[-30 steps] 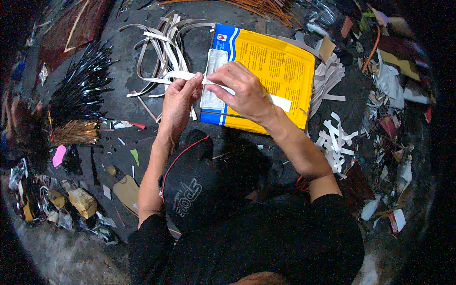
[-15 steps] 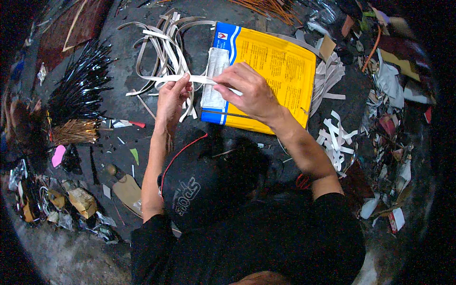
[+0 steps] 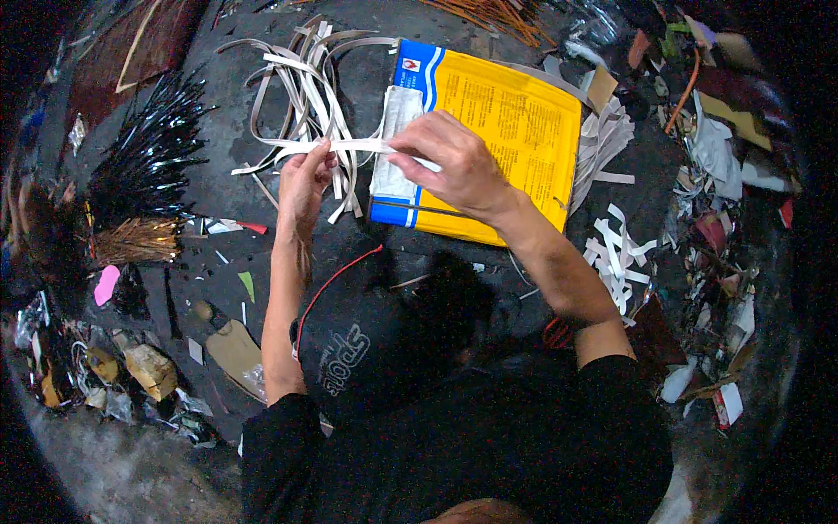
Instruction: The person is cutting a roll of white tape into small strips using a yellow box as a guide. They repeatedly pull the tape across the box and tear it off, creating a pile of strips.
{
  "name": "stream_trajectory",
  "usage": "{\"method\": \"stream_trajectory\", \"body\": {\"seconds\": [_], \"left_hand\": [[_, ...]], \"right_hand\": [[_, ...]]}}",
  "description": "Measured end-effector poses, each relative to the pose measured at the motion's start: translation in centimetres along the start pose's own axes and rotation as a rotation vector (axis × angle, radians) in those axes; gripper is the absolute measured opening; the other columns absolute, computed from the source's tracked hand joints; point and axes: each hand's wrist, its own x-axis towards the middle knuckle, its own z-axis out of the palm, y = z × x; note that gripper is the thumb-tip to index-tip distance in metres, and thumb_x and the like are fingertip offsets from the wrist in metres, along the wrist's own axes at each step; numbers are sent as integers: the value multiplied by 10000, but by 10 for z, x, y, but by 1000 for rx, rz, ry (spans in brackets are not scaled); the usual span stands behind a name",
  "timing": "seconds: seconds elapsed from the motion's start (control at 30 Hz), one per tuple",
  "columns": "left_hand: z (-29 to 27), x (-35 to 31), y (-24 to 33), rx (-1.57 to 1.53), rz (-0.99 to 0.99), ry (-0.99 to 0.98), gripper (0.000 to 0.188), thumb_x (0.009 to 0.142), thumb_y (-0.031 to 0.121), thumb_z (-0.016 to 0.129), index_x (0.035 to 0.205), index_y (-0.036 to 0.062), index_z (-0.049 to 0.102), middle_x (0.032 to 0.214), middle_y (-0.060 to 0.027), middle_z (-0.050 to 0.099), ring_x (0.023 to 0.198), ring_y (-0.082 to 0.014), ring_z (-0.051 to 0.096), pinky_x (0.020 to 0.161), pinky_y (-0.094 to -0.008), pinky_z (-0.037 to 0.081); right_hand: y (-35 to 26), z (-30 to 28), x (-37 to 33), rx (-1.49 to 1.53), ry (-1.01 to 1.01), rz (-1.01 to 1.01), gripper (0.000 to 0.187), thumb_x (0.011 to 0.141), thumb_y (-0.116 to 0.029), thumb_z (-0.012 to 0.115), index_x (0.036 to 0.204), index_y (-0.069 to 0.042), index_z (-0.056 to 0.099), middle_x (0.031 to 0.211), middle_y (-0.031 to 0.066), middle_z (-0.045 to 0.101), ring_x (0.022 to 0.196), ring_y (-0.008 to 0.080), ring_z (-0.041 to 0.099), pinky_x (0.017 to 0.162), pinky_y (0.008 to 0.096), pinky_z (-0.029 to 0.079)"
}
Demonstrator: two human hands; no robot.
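A narrow white strip point(image 3: 360, 146) runs level between my hands. My left hand point(image 3: 304, 185) pinches it between thumb and fingers at the left. Over the left part of a yellow and blue flat metal panel point(image 3: 515, 131), my right hand point(image 3: 454, 166) is closed on the strip's other part, and a short white end shows below its fingers. Under the strip, a white folded pad point(image 3: 397, 179) lies on the panel's blue side. Behind my left hand spreads a loose tangle of long pale strips point(image 3: 301, 87). What my right fingertips press is partly hidden.
More grey-white strips point(image 3: 602, 144) fan out beyond the panel's right edge, with short white strips point(image 3: 618, 258) below them. Bundles of black strands point(image 3: 144, 148) and brown strands point(image 3: 140, 240) lie left. Scraps point(image 3: 711, 253) litter the right side. A dark cap point(image 3: 375, 341) fills the lower middle.
My left hand has slid slightly left and down along the strip. My right hand has shifted a little left, still gripping the strip.
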Motion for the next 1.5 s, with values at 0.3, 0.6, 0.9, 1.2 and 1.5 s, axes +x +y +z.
{"method": "stream_trajectory", "body": {"seconds": [0.3, 0.6, 0.9, 1.2, 1.5], "left_hand": [[-10, 6, 0, 27, 61, 8, 226, 877, 213, 708, 945, 9, 640, 785, -50, 631, 638, -69, 524, 566, -208, 382], [-29, 8, 4, 60, 44, 96, 215, 877, 190, 705, 904, -10, 628, 777, -42, 620, 614, -62, 505, 537, -192, 372], [-37, 4, 12, 92, 110, 145, 239, 870, 211, 714, 910, -9, 629, 784, -45, 624, 621, -66, 501, 546, -207, 374], [-63, 8, 19, 25, 131, 118, 224, 900, 216, 676, 958, 6, 622, 846, -48, 640, 718, -92, 582, 604, -222, 459], [46, -51, 44, -401, -17, -259, 431, 898, 372, 656, 1058, -22, 589, 936, -99, 628, 783, -159, 590, 684, -222, 475]], "right_hand": [[1, -4, -2, -15, 14, -39, 148, 759, -51, 740, 873, -22, 651, 791, 84, 598, 732, 251, 591, 648, 361, 484], [3, -5, -5, -69, 23, -85, 143, 753, -52, 735, 850, -26, 634, 787, 85, 599, 722, 252, 593, 651, 352, 488], [1, -4, -4, -138, 28, -99, 138, 745, -41, 718, 840, -31, 618, 780, 85, 586, 714, 262, 586, 643, 352, 486], [1, 1, 1, -122, -5, -152, 187, 740, -21, 730, 906, -22, 645, 830, 87, 602, 760, 256, 597, 679, 348, 500], [-3, 4, -3, -182, 3, -143, 221, 739, -23, 724, 951, -21, 659, 889, 94, 622, 806, 262, 610, 709, 347, 517]]}}
